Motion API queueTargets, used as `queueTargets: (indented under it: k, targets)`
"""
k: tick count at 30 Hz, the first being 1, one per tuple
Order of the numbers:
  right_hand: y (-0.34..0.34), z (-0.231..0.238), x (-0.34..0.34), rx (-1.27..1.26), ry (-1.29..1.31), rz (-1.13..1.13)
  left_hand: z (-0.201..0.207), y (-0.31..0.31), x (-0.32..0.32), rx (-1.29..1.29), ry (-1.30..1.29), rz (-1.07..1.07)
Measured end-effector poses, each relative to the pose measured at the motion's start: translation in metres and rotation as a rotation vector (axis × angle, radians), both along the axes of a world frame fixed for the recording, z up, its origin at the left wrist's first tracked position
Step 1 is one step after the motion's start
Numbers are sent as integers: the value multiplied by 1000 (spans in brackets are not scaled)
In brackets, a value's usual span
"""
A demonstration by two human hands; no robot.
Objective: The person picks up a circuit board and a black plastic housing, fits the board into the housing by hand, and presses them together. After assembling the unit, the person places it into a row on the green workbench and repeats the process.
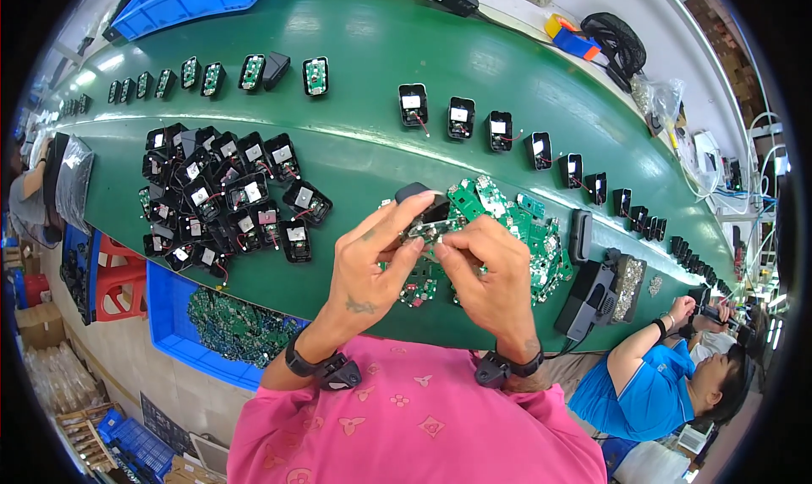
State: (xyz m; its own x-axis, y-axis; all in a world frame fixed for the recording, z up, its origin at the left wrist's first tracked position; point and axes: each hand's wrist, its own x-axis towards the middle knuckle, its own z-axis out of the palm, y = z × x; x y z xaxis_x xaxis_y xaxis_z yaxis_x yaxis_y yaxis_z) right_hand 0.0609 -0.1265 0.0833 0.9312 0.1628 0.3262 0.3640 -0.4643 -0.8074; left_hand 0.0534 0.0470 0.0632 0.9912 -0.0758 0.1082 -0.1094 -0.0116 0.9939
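My left hand [370, 254] is closed round a small black plastic housing [412, 191], held above the green work surface near my chest. A small circuit board [430, 229] shows at the housing, partly covered by my fingers. Right beside it, my right hand [492, 266] has thumb and forefinger pinched together at the board's edge. What sits in that pinch is too small and covered to make out. Under and behind both hands spreads a heap of loose green circuit boards [545, 256].
Left of my hands lies a pile of open black housings [203, 192]. Rows of housings [461, 118] line the conveyor belt [355, 27]. A blue bin [165, 315] holds more boards below the edge. At right stand a black device [585, 302] and a co-worker in blue [643, 382].
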Motion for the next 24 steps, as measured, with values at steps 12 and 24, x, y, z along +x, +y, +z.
queueTargets:
  k: [12,24]
  targets:
    - [-18,14,8,97,479,237,18,11,1,347,-254,-191]
    - [-9,4,8,60,575,134,3,-1,-5,516,-311,-64]
